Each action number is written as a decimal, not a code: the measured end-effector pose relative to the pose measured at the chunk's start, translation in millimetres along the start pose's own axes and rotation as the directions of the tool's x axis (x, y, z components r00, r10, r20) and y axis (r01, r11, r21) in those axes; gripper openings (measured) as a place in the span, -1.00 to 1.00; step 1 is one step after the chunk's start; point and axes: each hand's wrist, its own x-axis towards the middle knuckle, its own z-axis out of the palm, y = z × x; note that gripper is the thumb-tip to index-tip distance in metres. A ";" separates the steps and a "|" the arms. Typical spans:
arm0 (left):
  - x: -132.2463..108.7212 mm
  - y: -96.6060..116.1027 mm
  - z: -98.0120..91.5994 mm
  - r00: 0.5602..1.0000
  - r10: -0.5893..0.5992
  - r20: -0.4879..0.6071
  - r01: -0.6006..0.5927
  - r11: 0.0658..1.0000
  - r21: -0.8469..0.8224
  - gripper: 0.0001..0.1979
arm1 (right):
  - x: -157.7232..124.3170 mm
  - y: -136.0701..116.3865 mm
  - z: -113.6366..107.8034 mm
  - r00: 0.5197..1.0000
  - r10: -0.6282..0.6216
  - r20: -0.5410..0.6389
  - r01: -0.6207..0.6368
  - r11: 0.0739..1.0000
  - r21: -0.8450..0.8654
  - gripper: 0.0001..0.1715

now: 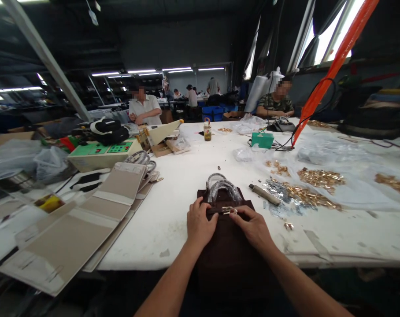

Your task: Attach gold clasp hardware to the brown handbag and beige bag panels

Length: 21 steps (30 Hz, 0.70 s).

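A dark brown handbag [220, 246] lies at the table's front edge, its wrapped handles [224, 187] pointing away from me. Across its upper part runs a narrow strap [216, 211] with a gold buckle [227, 210]. My left hand [200, 222] is closed on the strap's left part, thumb below and fingers above. At the strap's right side, my right hand [253, 222] pinches a small gold metal fitting [233, 211] between thumb and fingertips. The fingers partly cover this fitting, so its exact shape is unclear.
Gold fittings [320, 178] and silver scraps [279, 193] lie on the right, beside a grey-handled tool [265, 194]. Flat beige bag panels [97, 211] are stacked at left. A green box [262, 140], a jar [207, 131] and an orange-wrapped post [332, 77] stand farther back; two people sit beyond.
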 end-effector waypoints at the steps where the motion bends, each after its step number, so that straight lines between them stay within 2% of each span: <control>1: -0.2 0.3 1.5 1.000 -0.005 -0.019 0.005 1.000 -0.028 -0.80 | 4.1 4.2 3.2 0.997 0.007 -0.080 -0.007 1.000 0.000 -0.58; 4: 0.0 0.4 3.8 0.996 -0.012 -0.094 -0.002 0.989 -0.150 -0.76 | 11.5 16.6 3.1 0.965 0.051 -0.256 -0.047 0.999 0.020 -0.49; 7: 3.7 1.4 1.7 0.990 -0.041 -0.135 -0.004 0.948 -0.318 -0.80 | 12.1 24.2 0.7 0.962 0.069 -0.265 -0.060 0.997 0.043 -0.50; 9: 7.4 3.1 -1.6 0.983 -0.143 -0.112 0.078 0.889 -0.451 -0.84 | 10.9 26.4 1.6 0.967 0.061 -0.247 -0.051 0.998 0.046 -0.53; 11: 10.5 5.6 -5.7 0.950 -0.311 -0.018 0.230 0.740 -0.632 -0.78 | 9.7 27.5 4.2 0.972 0.038 -0.230 -0.033 0.999 0.026 -0.57; 13: 11.7 8.8 -10.5 0.885 -0.438 0.158 0.377 0.475 -0.795 -0.58 | 8.7 27.9 6.9 0.976 0.003 -0.216 -0.011 0.999 -0.036 -0.60; 14: 11.5 10.6 -13.2 0.854 -0.452 0.259 0.431 0.334 -0.838 -0.51 | 8.4 27.9 7.7 0.978 -0.015 -0.209 -0.002 0.997 -0.081 -0.61; 15: 10.9 12.2 -15.9 0.828 -0.432 0.357 0.479 0.213 -0.852 -0.48 | 8.3 27.6 7.8 0.979 -0.032 -0.203 0.006 0.991 -0.132 -0.62; 17: 9.2 14.9 -20.7 0.777 -0.342 0.528 0.576 0.049 -0.816 -0.51 | 9.1 26.1 5.2 0.979 -0.055 -0.194 0.010 0.974 -0.225 -0.62; 19: 7.7 15.6 -23.0 0.717 -0.260 0.647 0.658 -0.055 -0.751 -0.58 | 11.7 24.0 -1.5 0.984 -0.054 -0.170 0.008 0.965 -0.264 -0.60; 21: 7.2 14.3 -22.4 0.656 -0.216 0.723 0.709 -0.151 -0.689 -0.63 | 16.3 22.3 -11.4 0.994 -0.029 -0.103 0.005 0.974 -0.228 -0.59</control>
